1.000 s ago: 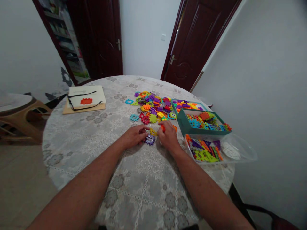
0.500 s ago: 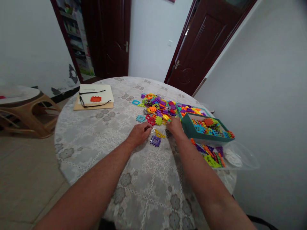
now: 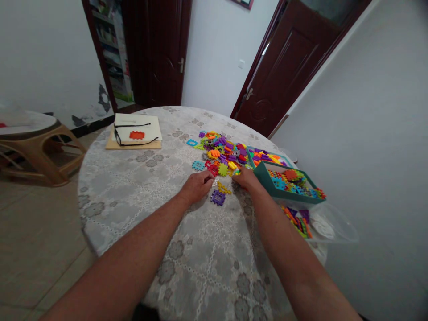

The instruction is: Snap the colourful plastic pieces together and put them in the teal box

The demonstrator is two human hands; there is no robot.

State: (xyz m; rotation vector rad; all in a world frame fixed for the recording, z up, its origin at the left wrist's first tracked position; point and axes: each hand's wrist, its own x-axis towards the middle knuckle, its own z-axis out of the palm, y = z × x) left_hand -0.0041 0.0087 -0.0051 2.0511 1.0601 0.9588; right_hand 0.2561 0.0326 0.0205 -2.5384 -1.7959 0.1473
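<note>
My left hand (image 3: 198,186) rests on the tablecloth, its fingertips pinched on a thin white plastic piece (image 3: 216,181). Just right of that lies a yellow building piece (image 3: 223,188), and nearer to me a purple square window-like piece (image 3: 218,198) lies flat. My right hand (image 3: 245,178) is at the near right edge of a heap of colourful interlocking building pieces (image 3: 222,149). Its fingers are curled down among the pieces, and what they hold is hidden. Close to its fingertips are yellow pieces (image 3: 232,165) and a lime-green toothed piece (image 3: 223,170).
At right stand a green box (image 3: 277,189) of sorted pieces, a box lid (image 3: 290,159) with more pieces, and a clear plastic tub (image 3: 346,225), partly behind my right forearm. Glasses (image 3: 137,144) and an orange piece (image 3: 137,135) lie on a pale booklet (image 3: 154,127) at far left.
My right hand has moved from beside the yellow piece to the heap's edge; the orange piece it held no longer shows in it. My left hand has left the purple piece. The view has shifted.
</note>
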